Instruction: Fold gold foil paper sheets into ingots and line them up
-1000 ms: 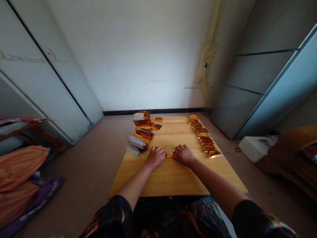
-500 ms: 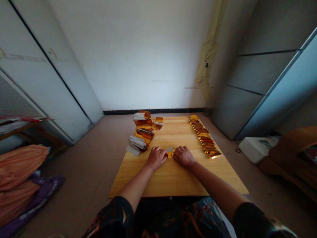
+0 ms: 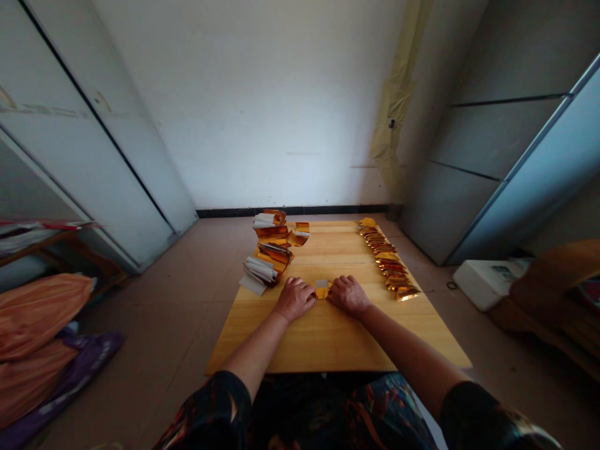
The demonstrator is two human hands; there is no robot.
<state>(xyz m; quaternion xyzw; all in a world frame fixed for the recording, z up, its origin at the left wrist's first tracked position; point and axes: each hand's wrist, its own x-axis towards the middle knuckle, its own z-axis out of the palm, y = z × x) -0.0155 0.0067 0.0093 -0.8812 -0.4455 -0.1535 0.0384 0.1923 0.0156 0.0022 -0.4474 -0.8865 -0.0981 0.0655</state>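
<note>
Lying between the hands: a small gold-and-grey paper (image 3: 321, 292), flat on the near half of the wooden table (image 3: 328, 347); taken as the clock's centre, with 12 set toward the wall (image 3: 281, 112).
Left hand (image 3: 296, 298): placed at 9 o'clock; the paper's left end is pinched under curled fingers, which hide it.
Right hand (image 3: 347, 294): placed at 3 o'clock; the right end is likewise pinched and hidden.
Near stack (image 3: 265, 265): gold-and-grey sheets, fanned at 10 o'clock, just beyond the left hand; reach is obstructed on that side.
Far stack (image 3: 270, 227): similar sheets, set at 11 o'clock.
Gold row (image 3: 387, 262): folded pieces, overlapped along the table's edge, 1 to 2 o'clock, apart from the right hand.
White box (image 3: 482, 281): kept on the floor, 3 o'clock.
Grey cabinet (image 3: 469, 162): stood at 2 o'clock.
Orange bag (image 3: 37, 319): heaped at 9 o'clock, off the table.
</note>
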